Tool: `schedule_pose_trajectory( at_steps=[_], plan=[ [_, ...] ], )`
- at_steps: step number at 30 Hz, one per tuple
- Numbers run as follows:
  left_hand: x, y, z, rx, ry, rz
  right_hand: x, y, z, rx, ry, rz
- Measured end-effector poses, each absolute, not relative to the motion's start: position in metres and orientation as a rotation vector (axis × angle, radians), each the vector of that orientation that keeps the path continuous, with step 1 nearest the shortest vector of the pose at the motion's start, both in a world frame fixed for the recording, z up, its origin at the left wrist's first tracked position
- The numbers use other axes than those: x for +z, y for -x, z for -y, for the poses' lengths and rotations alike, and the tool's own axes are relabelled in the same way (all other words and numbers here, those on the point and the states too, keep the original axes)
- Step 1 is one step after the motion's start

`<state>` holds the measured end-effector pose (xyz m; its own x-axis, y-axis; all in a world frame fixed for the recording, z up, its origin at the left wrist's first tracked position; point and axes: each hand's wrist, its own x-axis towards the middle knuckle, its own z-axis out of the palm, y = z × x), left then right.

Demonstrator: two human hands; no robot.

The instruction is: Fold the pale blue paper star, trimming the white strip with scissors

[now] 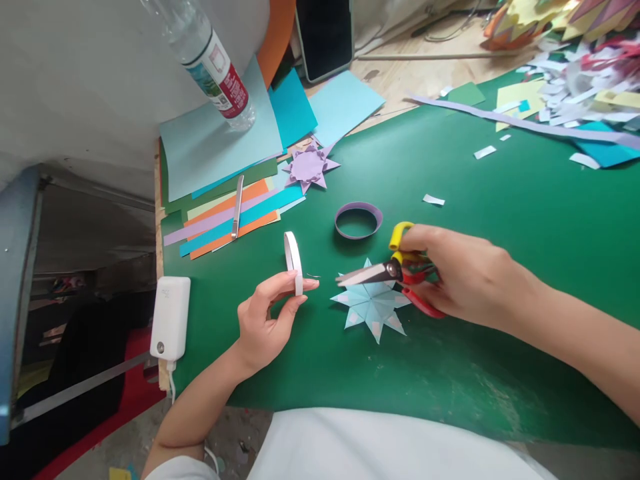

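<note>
My left hand (270,317) pinches a narrow white ring (293,257), perhaps a roll of tape, between thumb and fingers above the green mat. In my right hand (457,277) are scissors (393,270) with yellow and red handles, their blades pointing left toward the ring but apart from it. Under the blades lies a light blue folded paper star (373,307) with pale patches near its points. A purple paper loop (380,217) stands just beyond the star. Farther back rests a purple paper star (307,167).
Coloured paper strips (270,200) with metal tweezers (237,208) on top lie at left. A water bottle (220,73) stands on paper sheets (180,160). A white power bank (170,320) sits at the left edge, a phone (325,40) behind, paper scraps (570,87) at back right.
</note>
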<state>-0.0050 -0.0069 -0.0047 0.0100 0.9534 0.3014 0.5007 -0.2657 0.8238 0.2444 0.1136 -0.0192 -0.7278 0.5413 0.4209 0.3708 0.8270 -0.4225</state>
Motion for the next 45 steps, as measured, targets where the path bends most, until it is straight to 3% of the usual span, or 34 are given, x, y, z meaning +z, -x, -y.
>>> schedule_pose_trajectory(
  at_steps=[14, 28, 45],
  plan=[
    [-0.008, 0.008, 0.009, 1.191, -1.857, -1.445, -0.013, -0.236, -0.108, 0.307, 0.735, 2.422],
    [-0.007, 0.008, 0.006, 1.165, -2.193, -1.294, -0.017, -0.228, -0.099, -0.045, 0.725, 2.474],
    [-0.008, 0.007, 0.006, 1.181, -2.327, -1.383, -0.018, -0.223, -0.087, -0.145, 0.713, 2.381]
  ],
)
